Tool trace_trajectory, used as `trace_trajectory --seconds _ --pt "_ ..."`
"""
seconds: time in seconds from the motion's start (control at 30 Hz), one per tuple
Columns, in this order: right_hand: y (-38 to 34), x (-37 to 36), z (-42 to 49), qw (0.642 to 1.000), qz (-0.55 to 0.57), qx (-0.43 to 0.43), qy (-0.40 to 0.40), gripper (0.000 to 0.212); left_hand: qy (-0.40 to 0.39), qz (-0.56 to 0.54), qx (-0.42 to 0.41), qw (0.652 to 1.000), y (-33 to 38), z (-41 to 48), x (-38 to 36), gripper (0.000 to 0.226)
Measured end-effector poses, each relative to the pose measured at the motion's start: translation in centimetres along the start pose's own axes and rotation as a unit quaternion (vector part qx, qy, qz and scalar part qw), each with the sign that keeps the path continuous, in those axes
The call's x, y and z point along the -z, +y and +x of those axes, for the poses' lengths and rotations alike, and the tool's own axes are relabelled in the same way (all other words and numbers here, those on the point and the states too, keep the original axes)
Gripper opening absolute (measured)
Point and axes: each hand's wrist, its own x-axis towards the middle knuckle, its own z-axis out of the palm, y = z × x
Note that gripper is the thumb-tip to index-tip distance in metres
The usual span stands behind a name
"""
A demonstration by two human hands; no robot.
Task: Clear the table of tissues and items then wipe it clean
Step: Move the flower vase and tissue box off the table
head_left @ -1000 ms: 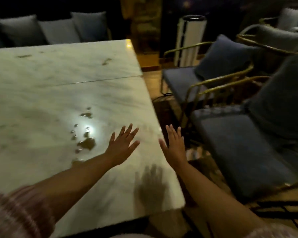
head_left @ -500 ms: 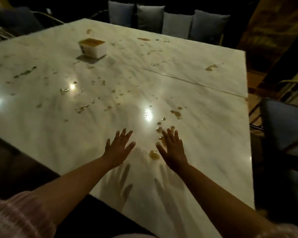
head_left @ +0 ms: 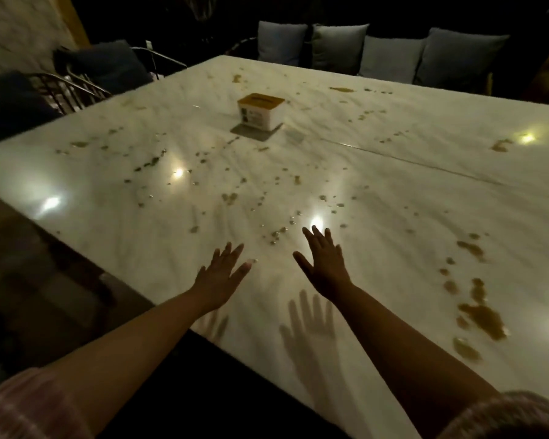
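A large white marble table (head_left: 377,172) fills the view, dotted with brown drops and puddles; the biggest brown spill (head_left: 482,316) lies at the right. A white tissue box (head_left: 260,112) with a yellow-brown top stands far back near the middle. My left hand (head_left: 222,274) and my right hand (head_left: 324,261) hover side by side above the near edge, palms down, fingers spread, holding nothing. Their shadows fall on the marble below.
Grey cushions (head_left: 336,49) line a bench behind the table. A metal-framed chair (head_left: 76,87) with dark cushions stands at the far left. The dark floor (head_left: 45,280) lies to the left of the table's near corner.
The view has swung left across the table, bringing the tissue box toward the centre and the large spill to the right. Both hands stay spread and empty.
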Motion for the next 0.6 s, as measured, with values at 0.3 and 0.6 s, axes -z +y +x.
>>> trace_trajectory --seconds 0.3,0.6 --pt "-8.1 -7.2 8.9 0.996 0.061 -0.063 0.020 0.063 -0.016 0.040 -0.055 0.998 -8.9 9.8 9.7 0.061" --pt "-8.6 -6.4 25.4 0.984 0.118 -0.118 0.062 0.062 -0.021 0.002 -0.074 0.997 -10.4 24.1 17.4 0.063"
